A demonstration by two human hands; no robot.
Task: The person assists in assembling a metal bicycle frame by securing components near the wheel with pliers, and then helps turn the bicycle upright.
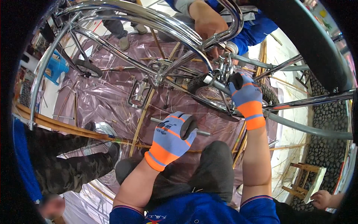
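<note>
My left hand point(169, 134), in a grey-blue and orange work glove with a black palm, is closed around a short metal rod point(203, 133). Both ends of the rod stick out past the glove. My right hand point(246, 93), gloved the same way, grips a grey tube point(220, 86) of a large chrome cycle frame point(164, 22). Just beyond it sits a cluster of chrome fittings point(223, 67). A black-tyred wheel point(203, 91) lies behind the tube, partly hidden by my right hand. A pedal point(140, 92) hangs left of centre.
Opposite me, a co-worker's bare hand point(210, 24) holds the chrome frame. Shiny purplish plastic sheeting point(119, 89) covers the floor, with bamboo strips point(143, 119) across it. A wooden stool point(304, 181) and another person's hand point(322, 199) are at lower right. A person in camouflage trousers point(85, 168) is at left.
</note>
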